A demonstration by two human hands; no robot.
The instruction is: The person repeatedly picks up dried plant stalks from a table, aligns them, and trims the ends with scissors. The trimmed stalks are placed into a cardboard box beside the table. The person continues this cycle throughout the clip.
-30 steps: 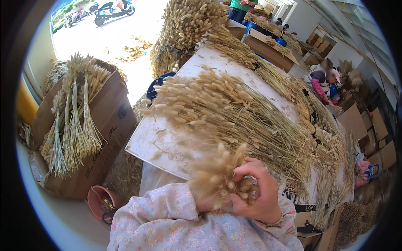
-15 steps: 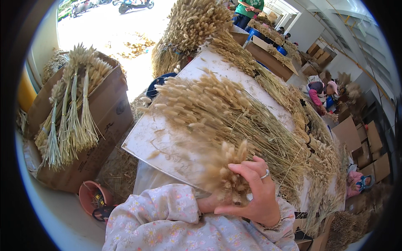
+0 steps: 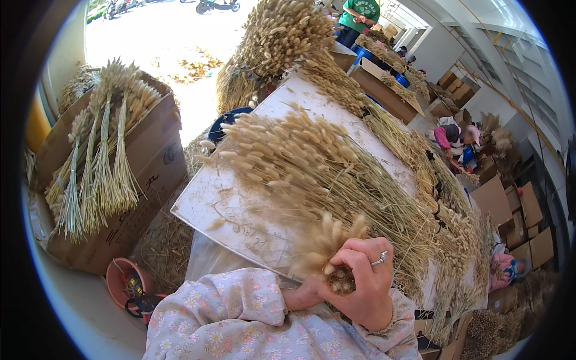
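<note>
Close in front of me is a small bunch of dried bunny-tail grass (image 3: 339,280), its fluffy tan heads partly smeared by motion. My left hand (image 3: 307,293) comes in from the left and holds it from below; most of those fingers are hidden behind the bunch and the other hand. Wearing a ring, my right hand (image 3: 364,279) curls thumb and fingers round the right side of the heads. Beyond both hands, a broad pile of loose bunny-tail stems (image 3: 324,165) lies across the white tabletop (image 3: 207,195), heads to the left and stalks to the right.
A cardboard box (image 3: 153,171) at left carries several tied bunches (image 3: 102,162). Below it stands a pink bucket (image 3: 127,282). A big upright sheaf (image 3: 279,42) rises behind the table, and more bundles line its right side. Other people, one in a green shirt (image 3: 360,13), are farther off.
My right hand's fingers, earlier spread over the top of the bunch, have curled in round its heads. The bunch has tipped so its heads sit lower. The view has shifted slightly.
</note>
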